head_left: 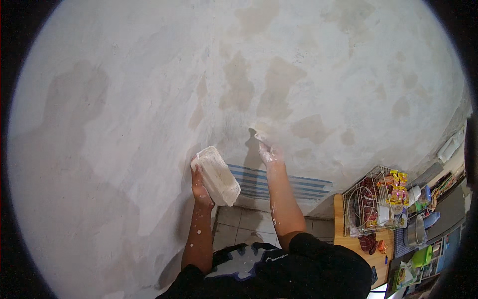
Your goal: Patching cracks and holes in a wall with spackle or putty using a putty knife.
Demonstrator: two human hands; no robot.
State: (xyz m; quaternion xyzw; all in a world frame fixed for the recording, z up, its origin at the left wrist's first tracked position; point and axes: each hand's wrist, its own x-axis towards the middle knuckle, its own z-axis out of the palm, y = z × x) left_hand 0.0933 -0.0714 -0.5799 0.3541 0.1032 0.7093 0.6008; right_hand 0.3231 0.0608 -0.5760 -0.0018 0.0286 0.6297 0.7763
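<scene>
My left hand point(199, 188), fingers wrapped round its side, holds up a tilted rectangular tub point(219, 175) coated in whitish filler. Its inner floor shows only a smeared layer. My right hand point(272, 154), spattered white and partly blurred, is closed round a small putty knife point(259, 133). The knife's white-smeared blade is at or close to the patchy wall point(284, 84); contact cannot be made out. Its handle is mostly hidden in my fingers. Damp-looking grey-brown patches mark the wall above and beside the blade.
Blue and white stripes point(298, 187) run low along the wall. Grey floor tiles point(256, 223) lie below. To the right, a wooden tabletop point(341, 219) carries a wire rack point(368, 199) with packets, and a metal pot point(415, 231) stands beyond. Another wall surface point(99, 149) rises on my left.
</scene>
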